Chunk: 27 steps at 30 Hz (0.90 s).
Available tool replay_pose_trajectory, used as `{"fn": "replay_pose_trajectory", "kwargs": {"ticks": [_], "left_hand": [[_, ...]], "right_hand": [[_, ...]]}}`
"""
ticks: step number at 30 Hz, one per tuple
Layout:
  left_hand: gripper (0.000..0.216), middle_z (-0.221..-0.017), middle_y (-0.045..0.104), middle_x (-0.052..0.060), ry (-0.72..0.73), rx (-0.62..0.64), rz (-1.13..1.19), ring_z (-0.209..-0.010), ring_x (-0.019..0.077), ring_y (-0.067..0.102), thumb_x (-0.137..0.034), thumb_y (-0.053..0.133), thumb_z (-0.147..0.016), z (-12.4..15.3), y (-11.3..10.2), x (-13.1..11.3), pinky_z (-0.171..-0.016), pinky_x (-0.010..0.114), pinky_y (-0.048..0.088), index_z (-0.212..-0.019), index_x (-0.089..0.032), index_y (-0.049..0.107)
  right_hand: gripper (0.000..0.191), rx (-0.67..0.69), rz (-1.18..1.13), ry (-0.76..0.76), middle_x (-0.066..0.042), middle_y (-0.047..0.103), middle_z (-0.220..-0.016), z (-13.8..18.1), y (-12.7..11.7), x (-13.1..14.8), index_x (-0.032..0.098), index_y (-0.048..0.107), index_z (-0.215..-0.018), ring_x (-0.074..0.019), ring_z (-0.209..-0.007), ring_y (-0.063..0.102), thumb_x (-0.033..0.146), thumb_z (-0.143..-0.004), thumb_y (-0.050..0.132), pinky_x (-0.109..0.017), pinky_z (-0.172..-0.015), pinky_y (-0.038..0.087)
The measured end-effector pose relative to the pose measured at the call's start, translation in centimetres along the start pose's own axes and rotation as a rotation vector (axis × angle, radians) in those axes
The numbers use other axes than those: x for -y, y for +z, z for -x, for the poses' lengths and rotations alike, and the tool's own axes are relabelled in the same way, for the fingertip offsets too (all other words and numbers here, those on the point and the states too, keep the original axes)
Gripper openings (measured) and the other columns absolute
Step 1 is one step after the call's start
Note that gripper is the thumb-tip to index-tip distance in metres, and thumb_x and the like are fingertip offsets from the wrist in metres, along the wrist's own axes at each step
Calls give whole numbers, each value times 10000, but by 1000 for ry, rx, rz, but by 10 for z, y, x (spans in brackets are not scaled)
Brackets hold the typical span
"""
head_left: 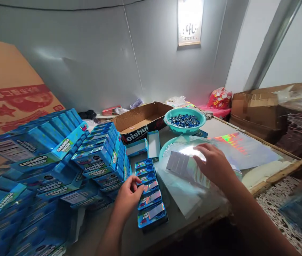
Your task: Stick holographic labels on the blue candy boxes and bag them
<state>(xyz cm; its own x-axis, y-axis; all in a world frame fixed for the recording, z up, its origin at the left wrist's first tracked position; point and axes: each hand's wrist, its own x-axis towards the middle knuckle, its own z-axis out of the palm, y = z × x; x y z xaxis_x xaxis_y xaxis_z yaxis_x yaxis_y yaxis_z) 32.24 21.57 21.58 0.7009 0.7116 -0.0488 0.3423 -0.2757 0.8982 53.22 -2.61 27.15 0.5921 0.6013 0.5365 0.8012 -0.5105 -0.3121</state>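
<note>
A row of small blue candy boxes runs away from me on the table, several with a shiny holographic sticker across the top. My left hand is at the row's left side, fingers curled and thumb pressed at the end of a sticker on a middle box. Over a silvery sticker sheet hovers or rests my right hand, thumb and fingers apart; contact is hard to make out. Beneath the sheet is clear plastic film, partly covering a turquoise basin of white pieces.
Stacked blue display boxes fill the left side. Behind the row are blue trays and an open brown carton. A turquoise bowl of dark blue pieces stands farther back. Holographic sheets lie right, near the wooden table edge.
</note>
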Motion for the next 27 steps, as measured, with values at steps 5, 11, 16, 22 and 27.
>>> {"fn": "replay_pose_trajectory", "kwargs": {"ticks": [5,11,16,22,27], "left_hand": [[364,-678,483,-50,-29,4,142,-641,143,464,-509,585,-625,0,-4,4,-594,266,392,-830,-216,516],[323,-683,525,-31,-62,-5,167,-672,148,494,-468,659,-632,4,-2,3,-630,262,388,-795,-200,582],[349,-638,502,-45,-76,4,145,-627,148,484,-475,713,-588,0,6,4,-597,261,368,-768,-211,572],[263,-649,501,-47,-73,34,141,-637,145,496,-420,631,-644,3,1,-1,-611,257,397,-795,-212,576],[195,-615,448,-57,-22,3,103,-599,132,434,-360,650,-661,7,0,-4,-567,243,344,-769,-209,592]], "right_hand": [[292,73,146,14,-106,670,-1239,11,13,-31,193,658,-1200,-317,-1054,655,277,-926,605,-453,-858,490],[238,129,161,45,-66,714,-1157,19,27,-36,232,655,-1158,-306,-1041,667,323,-959,562,-546,-980,409],[190,133,150,21,-31,732,-1084,19,26,-36,251,677,-1073,-273,-965,693,323,-965,538,-578,-1031,338],[221,132,137,-3,-41,735,-1074,23,27,-37,245,682,-1055,-263,-966,695,317,-973,490,-569,-1026,334],[214,169,124,-63,-42,739,-1008,20,26,-36,243,710,-1033,-243,-867,705,266,-954,513,-431,-859,434]]}}
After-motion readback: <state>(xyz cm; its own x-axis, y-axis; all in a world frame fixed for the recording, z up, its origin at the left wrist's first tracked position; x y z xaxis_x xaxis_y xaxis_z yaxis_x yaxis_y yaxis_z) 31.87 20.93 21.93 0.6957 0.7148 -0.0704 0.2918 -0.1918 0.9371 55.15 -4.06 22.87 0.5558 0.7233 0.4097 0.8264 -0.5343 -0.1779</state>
